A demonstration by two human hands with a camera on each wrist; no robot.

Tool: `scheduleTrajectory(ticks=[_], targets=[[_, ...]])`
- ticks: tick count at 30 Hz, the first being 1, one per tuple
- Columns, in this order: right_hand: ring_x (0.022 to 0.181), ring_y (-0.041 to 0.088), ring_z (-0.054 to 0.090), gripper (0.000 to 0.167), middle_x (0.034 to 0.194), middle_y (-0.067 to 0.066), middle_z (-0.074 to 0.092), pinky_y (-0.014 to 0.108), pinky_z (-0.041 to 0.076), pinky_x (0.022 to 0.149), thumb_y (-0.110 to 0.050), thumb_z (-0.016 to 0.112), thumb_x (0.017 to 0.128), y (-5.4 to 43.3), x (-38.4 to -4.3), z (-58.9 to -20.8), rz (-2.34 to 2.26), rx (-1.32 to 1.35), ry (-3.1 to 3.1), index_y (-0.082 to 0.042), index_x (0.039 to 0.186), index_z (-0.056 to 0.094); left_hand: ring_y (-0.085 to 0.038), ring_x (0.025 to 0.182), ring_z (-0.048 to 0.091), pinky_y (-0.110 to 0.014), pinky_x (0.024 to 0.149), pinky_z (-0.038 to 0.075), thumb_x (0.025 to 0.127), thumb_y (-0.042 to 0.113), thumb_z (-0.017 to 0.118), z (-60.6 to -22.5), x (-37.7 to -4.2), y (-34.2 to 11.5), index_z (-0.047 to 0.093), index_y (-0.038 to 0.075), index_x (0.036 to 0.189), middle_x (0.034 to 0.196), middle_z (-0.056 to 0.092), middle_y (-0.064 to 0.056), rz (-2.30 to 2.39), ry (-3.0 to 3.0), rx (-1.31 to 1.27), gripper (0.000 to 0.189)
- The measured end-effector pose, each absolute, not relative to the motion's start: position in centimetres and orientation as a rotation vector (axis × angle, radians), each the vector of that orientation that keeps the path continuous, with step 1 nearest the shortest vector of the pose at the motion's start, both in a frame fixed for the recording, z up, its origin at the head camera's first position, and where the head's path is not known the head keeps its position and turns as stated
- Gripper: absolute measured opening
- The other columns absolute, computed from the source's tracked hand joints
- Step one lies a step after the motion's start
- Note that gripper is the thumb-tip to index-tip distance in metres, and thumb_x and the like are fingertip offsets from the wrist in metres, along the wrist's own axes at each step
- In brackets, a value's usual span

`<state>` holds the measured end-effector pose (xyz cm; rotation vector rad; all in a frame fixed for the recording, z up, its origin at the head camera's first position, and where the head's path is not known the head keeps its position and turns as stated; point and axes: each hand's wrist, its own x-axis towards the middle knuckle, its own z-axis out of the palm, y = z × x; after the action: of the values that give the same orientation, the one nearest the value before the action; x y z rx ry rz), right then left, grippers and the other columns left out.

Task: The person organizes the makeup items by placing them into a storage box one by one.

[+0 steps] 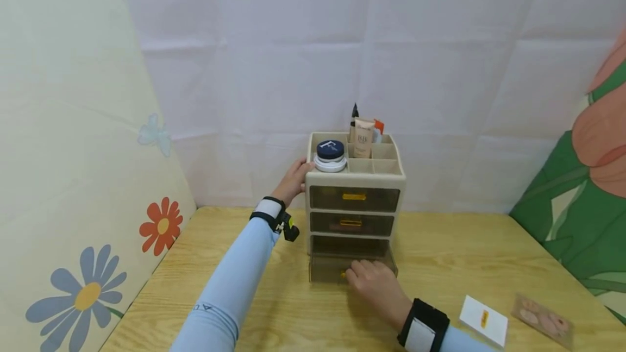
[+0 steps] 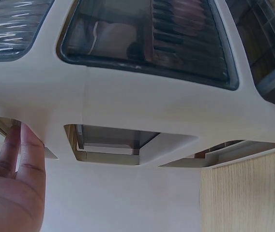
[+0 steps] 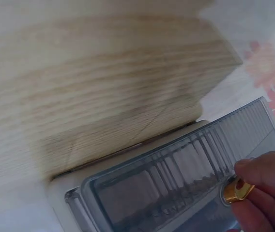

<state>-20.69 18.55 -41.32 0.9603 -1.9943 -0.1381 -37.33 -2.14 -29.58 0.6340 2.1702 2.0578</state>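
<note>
A cream drawer organizer (image 1: 356, 179) stands upright on the wooden table, with tinted see-through drawers. My left hand (image 1: 292, 181) rests against its upper left side. In the left wrist view the left hand's fingers (image 2: 31, 164) look fairly straight and reach a side opening, their tips partly hidden. The bottom drawer (image 1: 325, 270) is pulled partway out. My right hand (image 1: 377, 288) pinches its gold handle (image 3: 238, 189) between thumb and fingers. The middle drawer (image 1: 323, 223) and top drawer (image 1: 323, 198) are closed.
On the organizer's top are a blue-lidded round case (image 1: 330, 149) on a white one (image 1: 330, 165), a BB cream tube (image 1: 363, 137) and a black-tipped pen (image 1: 355, 112). A white card (image 1: 483, 319) and a see-through patterned packet (image 1: 544, 320) lie at right.
</note>
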Motion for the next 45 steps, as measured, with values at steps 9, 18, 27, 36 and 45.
scheduleTrajectory(ticks=[9,18,27,36,45], targets=[[0.05,0.013,0.047,0.059,0.064,0.001,0.051,0.024,0.027,0.04,-0.009,0.012,0.105,18.4,-18.6,-41.5,-0.1,0.994,-2.006,-0.008,0.066,0.055,-0.028,0.112,0.053,-0.038,0.086,0.048,0.1,0.037,0.045,-29.6,-37.2,-2.2,0.035,0.009,0.148,0.137,0.048,-0.016,2.07,2.15,0.621,0.057],[0.051,0.013,0.049,0.06,0.065,0.001,0.051,0.025,0.034,0.04,-0.007,0.007,0.104,18.6,-17.7,-42.2,-0.135,1.015,-2.035,-0.007,0.069,0.056,-0.03,0.114,0.052,-0.04,0.09,0.047,0.1,0.04,0.044,-29.6,-36.9,-2.1,0.034,0.01,0.149,0.138,0.047,-0.015,2.052,2.163,0.61,0.058],[0.05,0.013,0.048,0.058,0.065,0.001,0.05,0.024,0.032,0.04,-0.007,0.011,0.105,18.4,-17.8,-42.6,-0.115,1.019,-2.03,-0.008,0.068,0.055,-0.029,0.115,0.051,-0.041,0.089,0.046,0.1,0.039,0.044,-29.8,-37.2,-2.1,0.037,0.011,0.147,0.137,0.047,-0.014,2.051,2.156,0.612,0.055],[0.052,0.013,0.049,0.061,0.066,0.0,0.051,0.024,0.035,0.04,-0.007,0.007,0.105,18.4,-17.5,-42.4,-0.087,1.015,-2.028,-0.009,0.068,0.056,-0.029,0.113,0.051,-0.039,0.087,0.046,0.102,0.035,0.041,-29.8,-37.0,-2.1,0.038,0.01,0.145,0.135,0.048,-0.015,2.043,2.157,0.621,0.05],[0.055,0.003,0.049,0.019,0.067,-0.009,0.053,0.019,0.038,0.044,-0.008,0.079,0.073,20.3,-16.2,-38.2,0.13,1.005,-2.206,-0.015,0.073,0.062,-0.028,0.111,0.053,-0.039,0.088,0.047,0.101,0.037,0.042,-29.6,-37.0,-1.7,0.037,0.01,0.146,0.134,0.05,-0.015,2.038,2.167,0.625,0.053]])
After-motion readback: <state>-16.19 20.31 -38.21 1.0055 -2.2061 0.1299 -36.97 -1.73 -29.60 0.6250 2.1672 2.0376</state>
